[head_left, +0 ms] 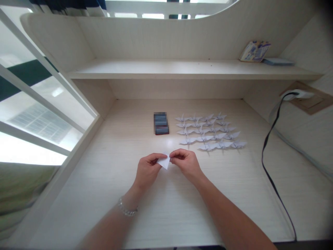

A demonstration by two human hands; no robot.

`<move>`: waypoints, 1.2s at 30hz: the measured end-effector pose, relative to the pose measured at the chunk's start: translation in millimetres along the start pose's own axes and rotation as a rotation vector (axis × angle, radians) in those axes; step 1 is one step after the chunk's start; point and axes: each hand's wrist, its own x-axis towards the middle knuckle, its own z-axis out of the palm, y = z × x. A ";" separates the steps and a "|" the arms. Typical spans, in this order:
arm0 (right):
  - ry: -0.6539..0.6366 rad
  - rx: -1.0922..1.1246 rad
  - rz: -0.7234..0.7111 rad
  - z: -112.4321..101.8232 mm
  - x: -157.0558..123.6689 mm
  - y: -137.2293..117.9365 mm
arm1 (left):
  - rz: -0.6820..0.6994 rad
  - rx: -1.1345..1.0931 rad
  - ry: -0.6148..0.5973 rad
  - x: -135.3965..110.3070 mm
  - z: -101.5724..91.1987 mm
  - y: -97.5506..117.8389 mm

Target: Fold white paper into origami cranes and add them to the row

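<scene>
Between my two hands is a small white piece of folded paper (163, 162), its lower corner pointing toward me. My left hand (148, 168) pinches its left side between thumb and fingers. At the upper right corner, the thumb and fingertips of my right hand (186, 162) are closed on the same paper. Beyond my right hand, several white paper cranes (205, 130) stand on the desk in rows with their wings spread. A dark rectangular object (161, 123), blurred out by pixels, lies to the left of the cranes.
The pale wooden desk (104, 194) runs back to a shelf (156, 67). A small packet (255, 51) and a flat box (278, 61) rest on that shelf. A black cable (265, 166) hangs from a wall plug at right and crosses the desk. Metal bars (39, 97) stand on the left.
</scene>
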 end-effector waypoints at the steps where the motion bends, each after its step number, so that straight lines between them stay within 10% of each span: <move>1: -0.008 -0.024 -0.004 -1.1 -0.6 -1.2 | -0.002 0.015 -0.011 -0.4 -0.6 -0.3; 27: -0.159 0.030 0.096 -0.7 2.0 4.2 | -0.139 -0.036 -0.073 3.3 3.6 0.7; 36: -0.110 0.091 0.126 -2.3 3.0 -0.3 | -0.276 -0.589 -0.140 1.2 4.7 5.8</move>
